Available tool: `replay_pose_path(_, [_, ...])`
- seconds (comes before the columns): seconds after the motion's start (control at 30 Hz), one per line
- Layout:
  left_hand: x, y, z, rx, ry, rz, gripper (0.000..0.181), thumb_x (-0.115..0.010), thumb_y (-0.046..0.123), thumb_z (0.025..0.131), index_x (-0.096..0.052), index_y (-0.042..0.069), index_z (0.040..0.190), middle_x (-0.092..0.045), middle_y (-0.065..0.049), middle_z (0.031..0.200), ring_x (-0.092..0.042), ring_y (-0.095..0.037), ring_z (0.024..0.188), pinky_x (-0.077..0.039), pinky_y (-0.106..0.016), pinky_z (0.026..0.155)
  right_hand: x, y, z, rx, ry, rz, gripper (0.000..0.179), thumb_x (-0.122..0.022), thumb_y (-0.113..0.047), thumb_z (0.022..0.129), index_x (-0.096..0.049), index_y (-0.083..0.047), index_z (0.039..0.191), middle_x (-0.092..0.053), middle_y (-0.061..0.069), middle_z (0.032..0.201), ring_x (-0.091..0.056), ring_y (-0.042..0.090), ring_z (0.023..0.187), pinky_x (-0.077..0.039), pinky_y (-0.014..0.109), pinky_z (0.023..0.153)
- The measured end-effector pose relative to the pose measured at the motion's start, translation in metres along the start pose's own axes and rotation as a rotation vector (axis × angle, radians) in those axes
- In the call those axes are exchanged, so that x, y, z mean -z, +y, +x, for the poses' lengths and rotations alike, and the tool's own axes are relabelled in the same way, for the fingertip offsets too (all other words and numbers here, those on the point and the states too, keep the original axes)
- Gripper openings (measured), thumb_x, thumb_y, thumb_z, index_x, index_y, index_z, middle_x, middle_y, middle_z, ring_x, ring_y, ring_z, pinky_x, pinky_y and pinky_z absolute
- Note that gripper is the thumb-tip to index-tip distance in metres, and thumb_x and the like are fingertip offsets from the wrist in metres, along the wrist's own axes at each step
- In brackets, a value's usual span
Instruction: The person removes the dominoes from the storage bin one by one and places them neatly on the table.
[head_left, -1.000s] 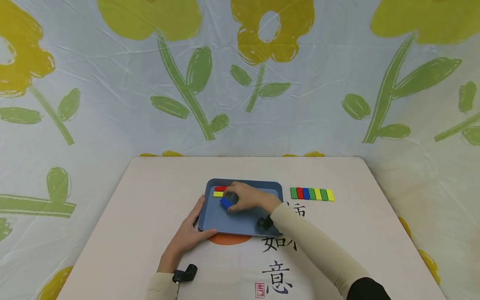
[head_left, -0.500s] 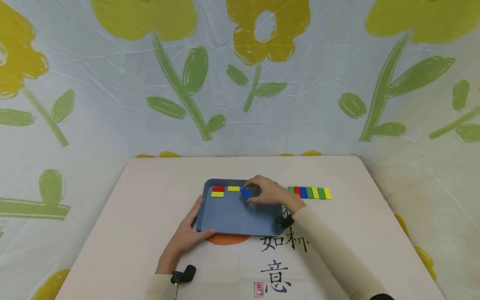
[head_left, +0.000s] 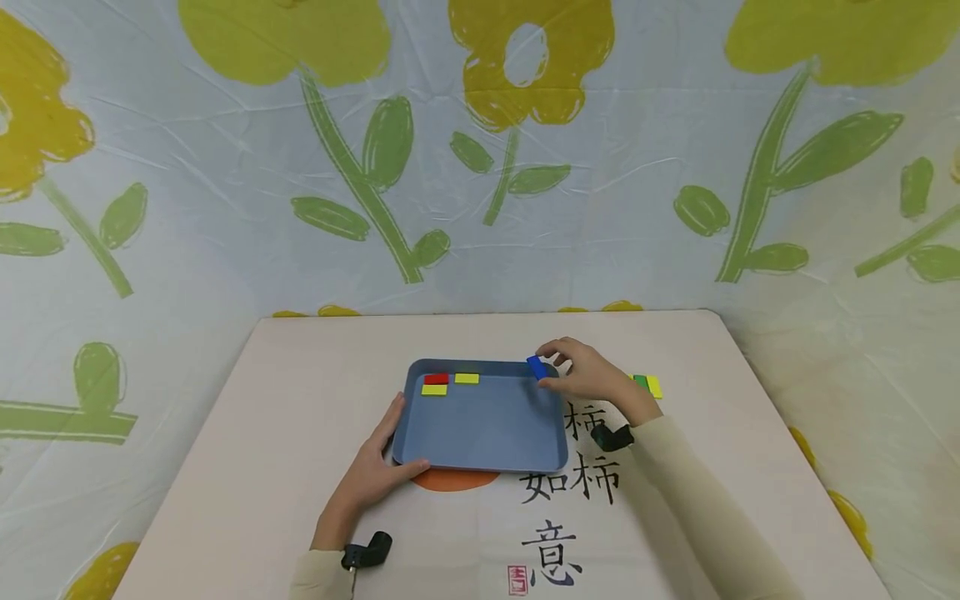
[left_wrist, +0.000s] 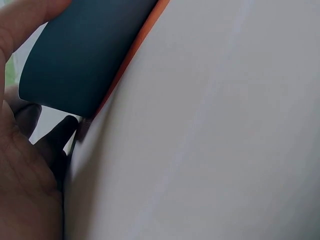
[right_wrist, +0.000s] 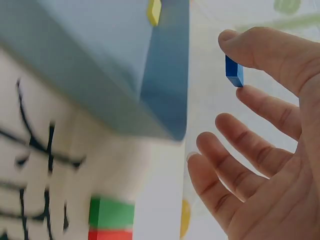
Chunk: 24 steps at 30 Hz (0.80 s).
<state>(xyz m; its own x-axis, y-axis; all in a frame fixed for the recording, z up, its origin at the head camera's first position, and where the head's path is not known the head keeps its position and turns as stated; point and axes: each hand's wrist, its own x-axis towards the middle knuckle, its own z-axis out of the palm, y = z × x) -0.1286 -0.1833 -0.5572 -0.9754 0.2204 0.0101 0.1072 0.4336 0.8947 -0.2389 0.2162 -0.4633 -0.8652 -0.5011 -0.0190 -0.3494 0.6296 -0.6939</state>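
My right hand (head_left: 583, 372) pinches a blue rectangular block (head_left: 537, 367) between thumb and index finger, raised over the back right corner of a blue-grey tray (head_left: 480, 433). In the right wrist view the blue block (right_wrist: 234, 72) hangs from the fingertips, the other fingers spread apart. My left hand (head_left: 382, 458) holds the tray's front left corner, thumb along the front edge and fingers along the left side. On the tray, near its back left corner, lie a red block (head_left: 437, 379), a yellow block (head_left: 434, 390) just in front of it, and another yellow block (head_left: 467, 378) to the right.
Right of the tray, a row of coloured blocks is mostly behind my right hand; a green block (head_left: 641, 382) and a yellow block (head_left: 655, 387) show. The mat (head_left: 450, 542) under the tray bears black characters and an orange shape. A flowered cloth (head_left: 600, 208) stands behind the table.
My right hand has carried the blue block rightward and back, from the tray's left part to its back right corner. The left hand keeps its hold on the tray.
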Motion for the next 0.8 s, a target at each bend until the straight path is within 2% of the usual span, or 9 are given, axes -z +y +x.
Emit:
replay_pose_path(0.17, [0.0, 0.001, -0.001, 0.001, 0.001, -0.008, 0.112, -0.088, 0.035, 0.082, -0.014, 0.029, 0.167, -0.012, 0.008, 0.174, -0.009, -0.026, 0.161, -0.016, -0.061, 0.126, 0.015, 0.019, -0.018, -0.016, 0.054, 0.023, 0.053, -0.078, -0.026, 0.092, -0.06, -0.007, 0.138, -0.058, 0.02, 0.138, -0.061, 0.039, 0.116, -0.059, 0.047, 0.089])
replay_pose_path(0.43, [-0.001, 0.001, -0.001, -0.002, -0.008, 0.007, 0.113, -0.088, 0.035, 0.082, -0.015, 0.028, 0.167, -0.012, 0.009, 0.174, -0.01, -0.025, 0.161, -0.017, -0.06, 0.126, 0.04, 0.052, -0.048, -0.149, 0.154, -0.037, 0.055, -0.08, -0.028, 0.091, -0.06, -0.005, 0.138, -0.058, 0.022, 0.14, -0.061, 0.042, 0.118, -0.059, 0.052, 0.088])
replay_pose_path(0.53, [0.0, 0.001, -0.001, 0.002, -0.008, 0.011, 0.112, -0.088, 0.035, 0.082, -0.015, 0.029, 0.167, -0.012, 0.011, 0.173, -0.01, -0.023, 0.161, -0.018, -0.055, 0.127, 0.047, 0.065, -0.058, -0.192, 0.18, -0.071, 0.056, -0.08, -0.029, 0.091, -0.06, -0.004, 0.137, -0.059, 0.023, 0.139, -0.062, 0.043, 0.117, -0.058, 0.054, 0.088])
replay_pose_path(0.67, [0.0, 0.001, 0.0, 0.007, -0.007, 0.011, 0.112, -0.088, 0.036, 0.082, -0.015, 0.031, 0.167, -0.011, 0.013, 0.173, -0.01, -0.021, 0.161, -0.017, -0.054, 0.127, 0.054, 0.079, -0.073, -0.249, 0.195, -0.102, 0.055, -0.079, -0.03, 0.091, -0.06, -0.002, 0.136, -0.058, 0.024, 0.139, -0.062, 0.044, 0.117, -0.057, 0.057, 0.09])
replay_pose_path(0.8, [-0.001, 0.0, 0.001, -0.013, -0.006, 0.016, 0.112, -0.088, 0.035, 0.082, -0.014, 0.029, 0.167, -0.012, 0.008, 0.174, -0.01, -0.026, 0.161, -0.018, -0.061, 0.125, 0.06, 0.093, -0.089, -0.297, 0.197, -0.101, 0.057, -0.078, -0.031, 0.092, -0.059, 0.0, 0.136, -0.056, 0.027, 0.14, -0.062, 0.046, 0.117, -0.058, 0.055, 0.087])
